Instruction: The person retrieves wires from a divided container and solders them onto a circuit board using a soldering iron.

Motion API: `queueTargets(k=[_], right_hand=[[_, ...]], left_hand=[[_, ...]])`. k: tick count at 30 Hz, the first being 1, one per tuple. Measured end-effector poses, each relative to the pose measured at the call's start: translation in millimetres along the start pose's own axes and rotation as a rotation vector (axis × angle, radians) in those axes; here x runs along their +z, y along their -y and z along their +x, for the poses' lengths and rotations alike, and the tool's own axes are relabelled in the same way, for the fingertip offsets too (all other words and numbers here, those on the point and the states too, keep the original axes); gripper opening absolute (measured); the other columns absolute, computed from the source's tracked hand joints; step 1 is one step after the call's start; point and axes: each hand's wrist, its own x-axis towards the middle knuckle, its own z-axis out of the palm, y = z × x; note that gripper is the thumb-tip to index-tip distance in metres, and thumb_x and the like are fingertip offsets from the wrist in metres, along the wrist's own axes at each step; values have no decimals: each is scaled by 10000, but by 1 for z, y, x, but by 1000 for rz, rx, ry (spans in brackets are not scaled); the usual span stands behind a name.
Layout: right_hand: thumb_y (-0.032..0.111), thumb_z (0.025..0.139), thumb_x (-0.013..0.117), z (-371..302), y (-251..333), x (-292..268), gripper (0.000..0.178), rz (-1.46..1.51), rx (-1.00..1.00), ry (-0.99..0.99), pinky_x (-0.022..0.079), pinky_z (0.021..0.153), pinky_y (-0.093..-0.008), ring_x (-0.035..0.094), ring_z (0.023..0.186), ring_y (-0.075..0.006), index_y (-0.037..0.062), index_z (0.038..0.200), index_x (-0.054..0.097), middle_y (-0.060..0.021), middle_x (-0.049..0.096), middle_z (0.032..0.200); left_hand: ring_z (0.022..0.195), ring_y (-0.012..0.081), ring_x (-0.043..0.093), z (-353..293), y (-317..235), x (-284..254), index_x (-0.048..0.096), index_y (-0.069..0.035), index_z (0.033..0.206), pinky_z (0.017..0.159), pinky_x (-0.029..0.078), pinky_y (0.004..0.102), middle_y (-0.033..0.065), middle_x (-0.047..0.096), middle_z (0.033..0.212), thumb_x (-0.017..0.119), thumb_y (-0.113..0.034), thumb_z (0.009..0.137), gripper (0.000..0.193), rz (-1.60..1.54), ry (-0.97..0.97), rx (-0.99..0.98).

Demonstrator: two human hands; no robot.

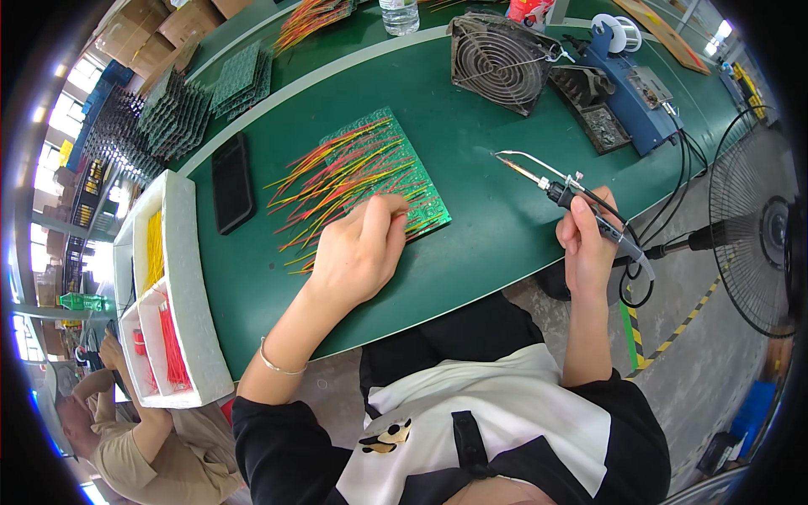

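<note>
A green circuit board (429, 192) lies on the bench with rows of red and yellow wires (337, 181) standing out from it toward the left. My left hand (364, 244) is over the board's near end, fingers pinched on a thin wire; the hand partly hides its fingertips and the wires below. My right hand (589, 244) is closed around a soldering iron (560, 193), held in the air to the right of the board. A thin curved solder feed tube (530, 158) is clamped along the iron, ending near its tip. The tip points left, apart from the board.
A white foam box (206, 337) with yellow and red wires stands left, beside a black phone (232, 183). Behind are stacked boards (242, 80), a bottle (399, 15) and a fan unit (497, 63). Right are a blue solder feeder (627, 93) and a floor fan (757, 223). Another person (151, 446) sits left.
</note>
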Motion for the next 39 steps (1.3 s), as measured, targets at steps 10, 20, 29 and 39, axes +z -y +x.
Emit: queueTargets(k=[10,20,29,39], right_hand=[[79,819,615,-19,11,1,157,-48,63,42,286,367,-164,382,397,-35,22,828,469,-42,513,547],[64,801,632,-26,9,13,162,-42,118,84,303,370,-161,409,404,-31,23,821,477,-40,526,554],[74,798,644,-26,7,16,173,-58,119,104,311,371,-159,420,409,-31,28,814,478,-32,528,564],[70,797,642,-27,8,17,166,-59,123,134,314,368,-160,438,419,-32,31,810,481,-33,529,564]], left_hand=[[586,216,513,3,-15,-7,573,-3,831,507,425,314,92,499,755,574,64,760,98,-24,159,-194],[510,133,472,-2,-6,7,613,-6,795,450,375,251,56,495,664,619,68,721,104,-181,25,-237],[529,125,501,-5,-4,9,625,2,789,452,385,243,59,550,709,620,62,713,98,-178,6,-229],[513,122,488,-6,-2,9,626,5,791,448,379,240,60,549,711,618,68,710,103,-183,1,-227]])
